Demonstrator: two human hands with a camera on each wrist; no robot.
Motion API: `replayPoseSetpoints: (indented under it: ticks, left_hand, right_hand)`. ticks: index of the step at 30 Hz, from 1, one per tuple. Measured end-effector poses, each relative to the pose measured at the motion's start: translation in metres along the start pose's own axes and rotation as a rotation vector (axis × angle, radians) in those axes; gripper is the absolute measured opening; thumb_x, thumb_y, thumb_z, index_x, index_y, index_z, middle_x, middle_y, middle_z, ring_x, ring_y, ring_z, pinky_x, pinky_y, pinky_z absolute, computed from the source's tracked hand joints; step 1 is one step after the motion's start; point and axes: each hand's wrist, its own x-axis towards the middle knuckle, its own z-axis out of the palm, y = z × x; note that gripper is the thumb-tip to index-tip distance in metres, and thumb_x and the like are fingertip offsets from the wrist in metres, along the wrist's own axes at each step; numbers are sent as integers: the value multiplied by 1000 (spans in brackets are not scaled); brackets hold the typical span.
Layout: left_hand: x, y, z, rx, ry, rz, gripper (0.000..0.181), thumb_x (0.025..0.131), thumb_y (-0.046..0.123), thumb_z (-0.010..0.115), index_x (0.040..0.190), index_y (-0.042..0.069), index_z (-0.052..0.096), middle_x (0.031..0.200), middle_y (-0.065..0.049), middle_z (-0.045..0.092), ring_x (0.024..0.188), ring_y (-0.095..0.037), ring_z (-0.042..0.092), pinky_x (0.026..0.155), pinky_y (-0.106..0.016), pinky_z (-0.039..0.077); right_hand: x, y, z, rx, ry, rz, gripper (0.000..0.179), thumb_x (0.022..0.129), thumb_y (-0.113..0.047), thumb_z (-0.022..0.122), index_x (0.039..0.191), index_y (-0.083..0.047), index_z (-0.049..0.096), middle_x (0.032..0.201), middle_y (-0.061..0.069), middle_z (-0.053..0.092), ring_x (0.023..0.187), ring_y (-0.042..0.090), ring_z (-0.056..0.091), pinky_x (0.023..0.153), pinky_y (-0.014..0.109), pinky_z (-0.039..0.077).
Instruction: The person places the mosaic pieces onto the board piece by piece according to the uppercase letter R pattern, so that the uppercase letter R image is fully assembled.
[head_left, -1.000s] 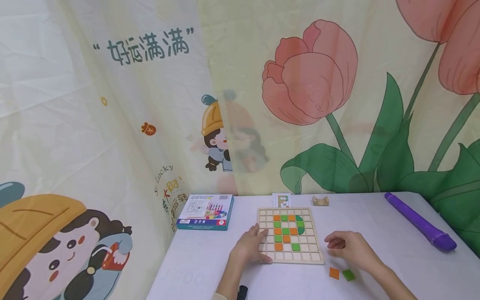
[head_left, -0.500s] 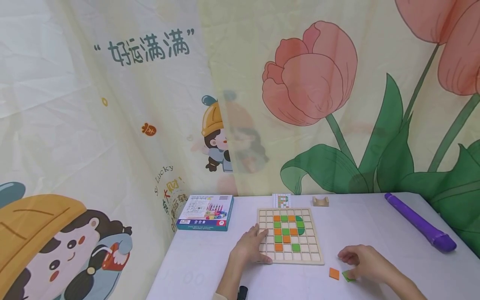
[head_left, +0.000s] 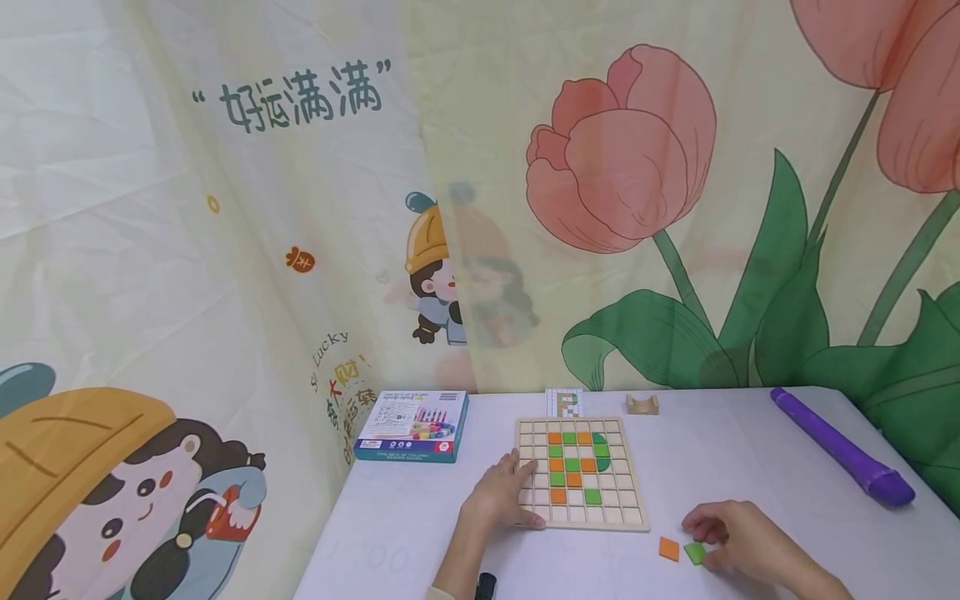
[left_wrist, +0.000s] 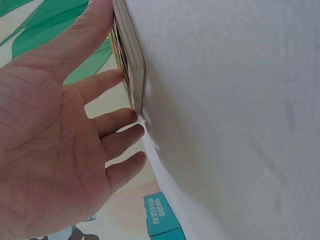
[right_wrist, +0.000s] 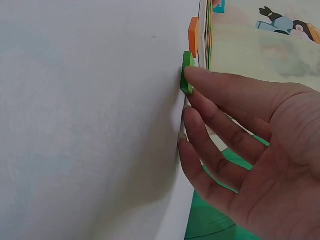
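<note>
My left hand (head_left: 497, 493) rests at the left edge of a square wooden grid board (head_left: 624, 493). Its thumb and fingertips touch the board's rim, and the fingers are spread with a slight bend. Orange and green tiles lie in the board's cells. To the right of the board, my right hand (head_left: 742, 537) is low over the white table. Its thumb touches a loose green square tile (right_wrist: 187, 72) lying there, while the other fingers are loosely bent beside it. An orange square tile (head_left: 669, 549) lies just left of the green one.
Behind the board stands a small pattern card (head_left: 564, 403), with a wooden notched block (head_left: 642, 406) to its right. A flat printed box (head_left: 412, 427) lies at the back left. A purple stick-shaped object (head_left: 840, 446) lies on the right. A small black object (head_left: 486, 586) shows near the left forearm.
My right hand has moved down and right from beside the board to the loose green tile, where its thumb now touches it. My left hand has stayed at the board.
</note>
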Motion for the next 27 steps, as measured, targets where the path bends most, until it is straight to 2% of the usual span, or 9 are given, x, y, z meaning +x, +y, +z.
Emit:
replayPoseSetpoints:
  ticks: [8, 13, 18, 22, 25, 27]
  left_hand:
    - [-1, 0, 0, 1, -3, -1, 98, 69, 44, 96, 154, 19, 54, 165, -17, 38, 152, -39, 36, 119, -56, 40]
    - [-1, 0, -1, 9, -1, 7, 99, 69, 44, 96, 154, 19, 53, 165, -18, 38, 152, -39, 37, 119, -56, 40]
    - [0, -1, 0, 12, 1, 1, 99, 68, 45, 96, 154, 20, 53, 165, -17, 38, 151, -39, 37, 119, -56, 40]
    - [0, -1, 1, 7, 4, -4, 99, 68, 44, 97, 154, 20, 54, 165, -17, 39, 151, -39, 38, 118, -56, 41]
    - [1, -1, 1, 17, 6, -3, 100, 67, 44, 97, 154, 20, 53, 165, -17, 39, 151, -39, 39, 118, -55, 41]
    - [1, -1, 1, 22, 5, -3, 100, 67, 45, 97, 154, 21, 53, 165, -16, 39, 151, -38, 38, 118, -55, 41]
  right_hand:
    - [-2, -1, 3, 1, 41, 38, 39, 67, 0, 94, 99, -15, 77, 80, -3, 60, 77, 17, 54, 63, 26, 50]
    - [-2, 1, -3, 25, 42, 1, 36, 71, 3, 89, 100, -14, 77, 79, -3, 61, 75, 18, 55, 61, 24, 49]
    - [-2, 2, -6, 18, 86, -60, 34, 74, 1, 88, 101, -16, 78, 80, -5, 62, 72, 14, 56, 60, 23, 50]
    - [-3, 2, -7, 9, 135, -168, 33, 75, -2, 87, 104, -14, 77, 81, -8, 63, 69, 5, 57, 59, 22, 50]
    - [-2, -1, -7, 24, 165, -217, 32, 76, -2, 85, 105, -13, 77, 81, -10, 64, 68, 2, 58, 59, 22, 50]
    - [0, -4, -6, 40, 174, -225, 31, 76, -1, 85, 104, -12, 77, 81, -10, 64, 68, 2, 58, 58, 22, 51]
